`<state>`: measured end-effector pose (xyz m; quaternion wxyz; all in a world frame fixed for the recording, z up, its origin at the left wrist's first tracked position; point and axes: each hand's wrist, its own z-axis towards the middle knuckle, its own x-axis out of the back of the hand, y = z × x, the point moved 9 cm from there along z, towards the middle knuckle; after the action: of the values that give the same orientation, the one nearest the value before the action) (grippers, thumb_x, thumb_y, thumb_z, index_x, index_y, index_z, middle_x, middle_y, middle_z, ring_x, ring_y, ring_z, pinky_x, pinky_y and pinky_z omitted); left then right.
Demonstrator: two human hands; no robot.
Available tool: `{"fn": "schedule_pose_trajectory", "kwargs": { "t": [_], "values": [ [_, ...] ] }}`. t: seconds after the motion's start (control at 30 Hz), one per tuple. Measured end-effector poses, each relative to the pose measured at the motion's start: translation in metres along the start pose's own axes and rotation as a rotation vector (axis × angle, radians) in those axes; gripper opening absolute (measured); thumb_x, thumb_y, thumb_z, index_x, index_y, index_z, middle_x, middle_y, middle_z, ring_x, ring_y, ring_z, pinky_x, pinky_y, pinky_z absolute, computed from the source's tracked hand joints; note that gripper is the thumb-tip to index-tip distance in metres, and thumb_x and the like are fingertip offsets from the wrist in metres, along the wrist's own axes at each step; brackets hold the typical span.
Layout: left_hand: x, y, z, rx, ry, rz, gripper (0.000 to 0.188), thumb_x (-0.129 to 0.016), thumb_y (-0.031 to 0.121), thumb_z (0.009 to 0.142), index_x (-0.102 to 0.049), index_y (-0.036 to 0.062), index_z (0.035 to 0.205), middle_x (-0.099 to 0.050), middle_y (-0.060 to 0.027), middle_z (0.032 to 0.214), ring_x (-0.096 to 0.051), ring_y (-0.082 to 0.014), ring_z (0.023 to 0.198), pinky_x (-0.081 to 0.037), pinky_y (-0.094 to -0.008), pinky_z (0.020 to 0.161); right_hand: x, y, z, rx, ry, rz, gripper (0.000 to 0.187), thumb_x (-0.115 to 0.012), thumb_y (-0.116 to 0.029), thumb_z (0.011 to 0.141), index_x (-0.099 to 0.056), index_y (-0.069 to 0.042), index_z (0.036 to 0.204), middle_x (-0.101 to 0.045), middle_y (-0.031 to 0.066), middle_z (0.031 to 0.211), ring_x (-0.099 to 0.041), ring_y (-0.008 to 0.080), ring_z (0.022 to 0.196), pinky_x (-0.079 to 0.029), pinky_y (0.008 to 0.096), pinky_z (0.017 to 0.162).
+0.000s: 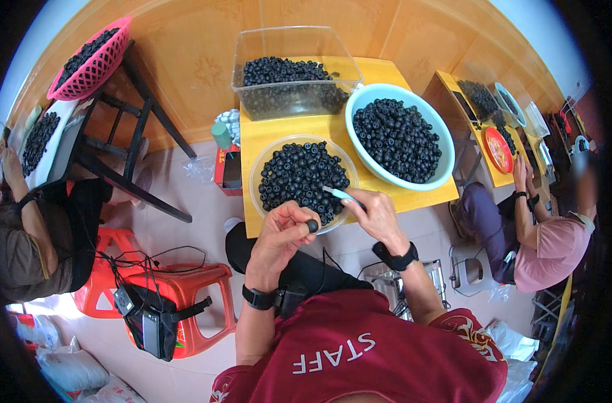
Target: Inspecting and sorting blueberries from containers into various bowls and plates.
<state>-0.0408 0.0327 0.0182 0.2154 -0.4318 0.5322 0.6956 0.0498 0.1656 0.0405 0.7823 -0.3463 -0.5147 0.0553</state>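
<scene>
Between the thumb and fingers of my left hand [279, 236] is a small round black piece [312, 226], held in front of the table's near edge. My right hand [380, 216] grips a small tool with a light blue handle [342, 195]; its short tip points left, over a round clear tray [255, 176]. Many black ring-like pieces [299, 171], some showing a hole, fill that tray. A light blue basin [447, 156] heaped with similar pieces stands at the right. Behind the tray is a clear rectangular bin [289, 40], partly filled with more of them.
All three containers stand on a yellow table [400, 195] against a wood-panelled wall. Red stools [215, 275] carry a black bag [159, 322] and cables at the left. One person works at the far left beside a pink basket [94, 64], another at the right near a red plate [498, 149].
</scene>
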Motion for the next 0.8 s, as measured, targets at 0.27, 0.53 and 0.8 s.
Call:
{"fn": "schedule_pose_trajectory", "kwargs": {
  "t": [0.27,0.53,0.8],
  "values": [
    [0.01,-0.005,0.006,0.015,0.148,0.072,0.014,-0.062,-0.001,0.076,-0.056,0.0058,0.086,-0.06,-0.0095,0.086,-0.055,-0.0137,0.072,-0.043,-0.0229,0.063,0.013,-0.026,-0.008,-0.108,-0.029,0.412,0.025,-0.062,-0.017,0.081,-0.062,-0.001,0.1,-0.062,0.0093,0.073,-0.055,0.0135,0.058,-0.044,0.0266,0.054],
    [0.005,-0.022,0.002,0.164,0.076,0.18,0.029,-0.065,-0.002,0.074,-0.05,0.0045,0.097,-0.061,-0.0066,0.088,-0.059,-0.0128,0.073,-0.05,-0.0237,0.065,0.003,-0.065,-0.01,0.149,-0.117,0.599,0.021,-0.07,-0.009,0.073,-0.064,-0.001,0.091,-0.057,0.0041,0.075,-0.053,0.0109,0.066,-0.043,0.025,0.059],
    [-0.003,-0.037,-0.003,0.262,-0.008,0.131,0.027,-0.066,0.001,0.075,-0.048,0.0058,0.093,-0.056,-0.0028,0.083,-0.06,-0.0114,0.071,-0.052,-0.023,0.066,-0.022,-0.05,-0.024,-0.119,-0.367,1.079,0.019,-0.07,-0.01,0.075,-0.066,-0.004,0.093,-0.051,-0.0022,0.072,-0.044,0.0063,0.066,-0.035,0.0224,0.06]
  ]
}}
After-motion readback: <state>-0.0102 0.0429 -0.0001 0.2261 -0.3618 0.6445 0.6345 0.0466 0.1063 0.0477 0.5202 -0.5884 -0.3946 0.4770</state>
